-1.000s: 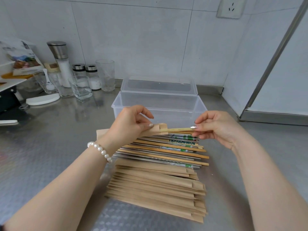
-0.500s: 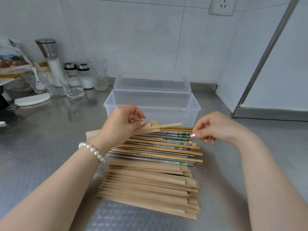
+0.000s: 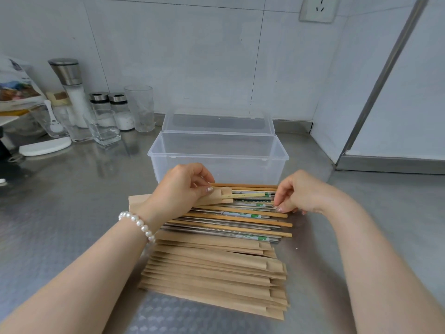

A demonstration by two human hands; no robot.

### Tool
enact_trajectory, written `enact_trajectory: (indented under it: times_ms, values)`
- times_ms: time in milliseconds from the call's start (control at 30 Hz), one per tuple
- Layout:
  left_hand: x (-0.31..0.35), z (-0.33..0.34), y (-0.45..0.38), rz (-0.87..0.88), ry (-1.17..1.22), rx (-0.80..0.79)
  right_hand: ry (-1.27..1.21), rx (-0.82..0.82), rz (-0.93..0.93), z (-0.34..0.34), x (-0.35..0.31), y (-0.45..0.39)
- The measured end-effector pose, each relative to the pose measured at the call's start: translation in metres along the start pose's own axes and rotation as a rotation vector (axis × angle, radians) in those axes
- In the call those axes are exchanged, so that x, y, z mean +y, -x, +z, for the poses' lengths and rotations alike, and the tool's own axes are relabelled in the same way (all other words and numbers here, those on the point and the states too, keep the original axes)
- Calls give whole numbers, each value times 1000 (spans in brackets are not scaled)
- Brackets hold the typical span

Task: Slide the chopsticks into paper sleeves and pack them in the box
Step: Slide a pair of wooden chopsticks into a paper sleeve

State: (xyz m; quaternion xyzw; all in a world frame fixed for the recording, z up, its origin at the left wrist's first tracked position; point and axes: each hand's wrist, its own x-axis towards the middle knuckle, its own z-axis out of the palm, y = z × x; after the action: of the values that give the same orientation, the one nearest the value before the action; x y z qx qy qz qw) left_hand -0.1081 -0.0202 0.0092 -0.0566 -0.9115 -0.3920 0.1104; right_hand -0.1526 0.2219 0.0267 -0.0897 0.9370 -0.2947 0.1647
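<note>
My left hand [image 3: 178, 189] grips a brown paper sleeve [image 3: 216, 199] just in front of the clear plastic box [image 3: 156, 162]. A pale chopstick [image 3: 248, 195] sticks halfway out of the sleeve's open right end. My right hand [image 3: 303, 191] is lowered to the right ends of the loose chopsticks [image 3: 240, 219], which are wooden and metal and lie side by side. Its thumb and forefinger pinch one chopstick's tip. A stack of several empty sleeves [image 3: 212, 273] lies nearer me. The box is open and looks empty, with its lid [image 3: 216, 121] folded back.
At the back left of the steel counter [image 3: 72, 213] stand a salt grinder [image 3: 72, 90], two shakers [image 3: 113, 109] and several glasses [image 3: 103, 127]. A white disc [image 3: 44, 147] lies beside them. A white panel with a metal frame [image 3: 375, 92] closes the right side.
My right hand has let go of the pale chopstick and dropped to the loose chopsticks' ends. The pale chopstick sits deeper in the sleeve. My left hand has lowered slightly.
</note>
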Motion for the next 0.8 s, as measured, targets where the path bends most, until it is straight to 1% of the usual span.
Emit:
enact_trajectory:
  times_ms: [233, 467, 733, 800]
  values:
    - [-1, -1, 0, -9, 17, 29, -2, 63, -21, -3, 6, -1]
    - [-1, -1, 0, -9, 24, 14, 11, -24, -76, -3, 12, -5]
    - [-1, -3, 0, -2, 25, 22, 77, -75, -101, -5, 15, -7]
    - [-1, -3, 0, -1, 23, 23, 73, -59, -104, -7, 16, -7]
